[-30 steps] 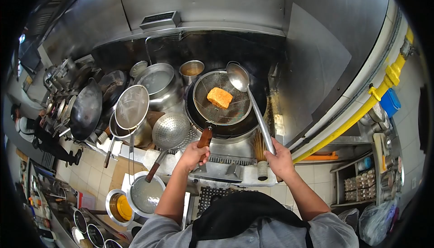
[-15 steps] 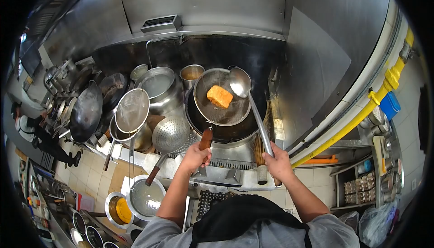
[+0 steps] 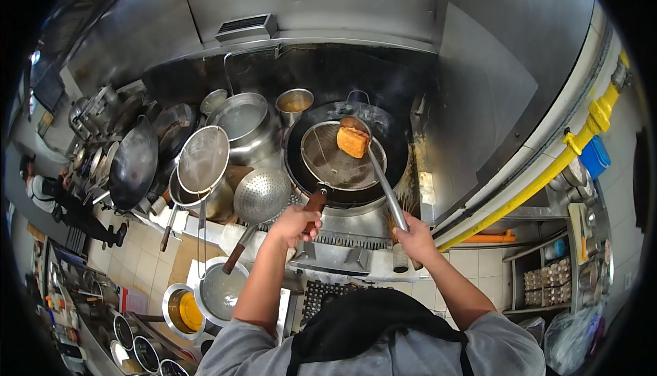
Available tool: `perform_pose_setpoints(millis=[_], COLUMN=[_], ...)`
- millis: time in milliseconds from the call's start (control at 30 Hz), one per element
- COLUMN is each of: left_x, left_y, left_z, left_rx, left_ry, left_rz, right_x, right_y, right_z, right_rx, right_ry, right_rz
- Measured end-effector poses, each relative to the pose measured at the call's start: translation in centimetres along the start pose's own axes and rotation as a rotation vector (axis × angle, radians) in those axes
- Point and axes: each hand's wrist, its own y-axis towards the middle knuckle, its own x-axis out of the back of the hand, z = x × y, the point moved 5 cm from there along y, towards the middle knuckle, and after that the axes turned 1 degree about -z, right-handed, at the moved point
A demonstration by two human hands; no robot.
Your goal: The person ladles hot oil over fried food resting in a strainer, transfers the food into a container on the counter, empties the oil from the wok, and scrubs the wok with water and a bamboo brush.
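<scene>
My left hand (image 3: pixel 293 227) is closed around the wooden handle of a round mesh strainer (image 3: pixel 328 160), held over a dark wok (image 3: pixel 395 129). A golden-orange fried block (image 3: pixel 352 143), perhaps tofu or bread, sits at the strainer's far right side. My right hand (image 3: pixel 415 239) grips the long metal handle of a ladle (image 3: pixel 384 185). The ladle's bowl is beside and partly behind the block, apparently touching it; the block hides some of the bowl.
Left of the wok are a perforated skimmer (image 3: pixel 262 196), another mesh strainer (image 3: pixel 204 159) and a large pot (image 3: pixel 239 117). A small pot (image 3: pixel 295 102) stands behind. A yellow pipe (image 3: pixel 534 205) runs along the right. A person (image 3: pixel 61 194) stands far left.
The strainer has gone lower toward the wok. The block has shifted right and tilted up against the ladle, whose bowl has turned and moved behind it.
</scene>
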Motion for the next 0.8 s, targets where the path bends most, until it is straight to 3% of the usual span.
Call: perform_pose_setpoints(millis=[33, 100, 233, 433, 533, 800], left_x=[0.1, 0.6, 1.0, 2.6, 3.3, 4.0], left_y=[0.2, 1.3, 2.5, 4.0, 4.5, 6.5], left_z=[-0.3, -0.2, 0.7, 3.1, 3.7, 4.3], left_rx=[-0.003, -0.006, -0.027, -0.051, -0.05, -0.005], left_ry=[-0.011, -0.038, -0.027, -0.076, -0.073, -0.088], left_rz=[-0.016, -0.001, 0.021, 0.057, 0.061, 0.054], right_x=[0.1, 1.0, 1.4, 1.9, 2.1, 1.2], right_y=[-0.2, -0.9, -1.3, -2.1, -2.6, -3.3], right_z=[0.5, 1.7, 3.3, 3.1, 3.2, 3.8], right_rx=[-0.001, 0.007, -0.11, -0.094, 0.021, -0.158], right_ry=[-0.001, -0.355, -0.308, -0.184, -0.204, -0.097], right_rz=[0.007, -0.025, -0.002, -0.057, -0.102, -0.032])
